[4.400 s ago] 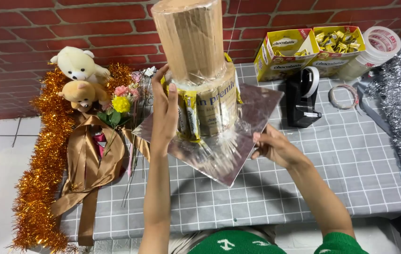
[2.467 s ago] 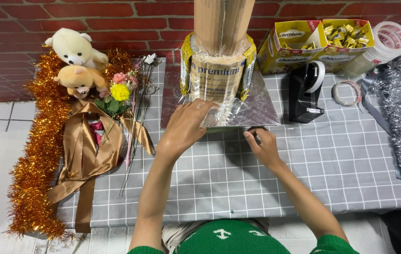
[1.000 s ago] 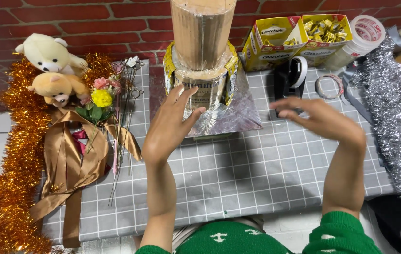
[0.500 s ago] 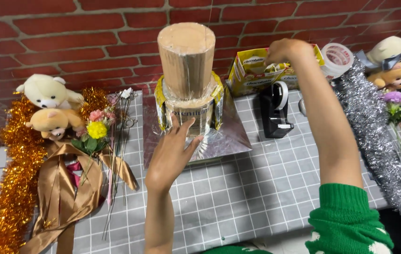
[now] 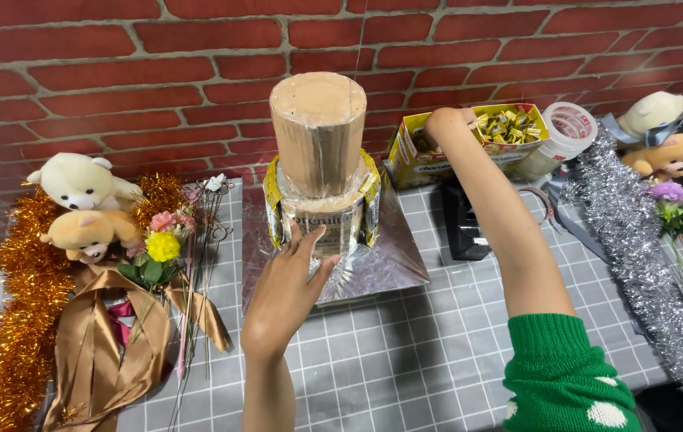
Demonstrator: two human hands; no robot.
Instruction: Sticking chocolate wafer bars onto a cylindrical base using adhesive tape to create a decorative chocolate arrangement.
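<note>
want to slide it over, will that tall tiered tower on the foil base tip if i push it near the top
Probably top-heavy: the tower is tall and narrow over its foil base, so a high push may tip it. The left hand steadies it low down, likely the safer spot. The foil looks smooth and may slide on the checked cloth.

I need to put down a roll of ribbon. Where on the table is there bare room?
The grey checked tablecloth lies bare in front of the silver foil base, between the left hand and the right arm's green sleeve. It is crowded at the left by the gold satin ribbon and flower stems, and at the right by the silver tinsel garland.
</note>
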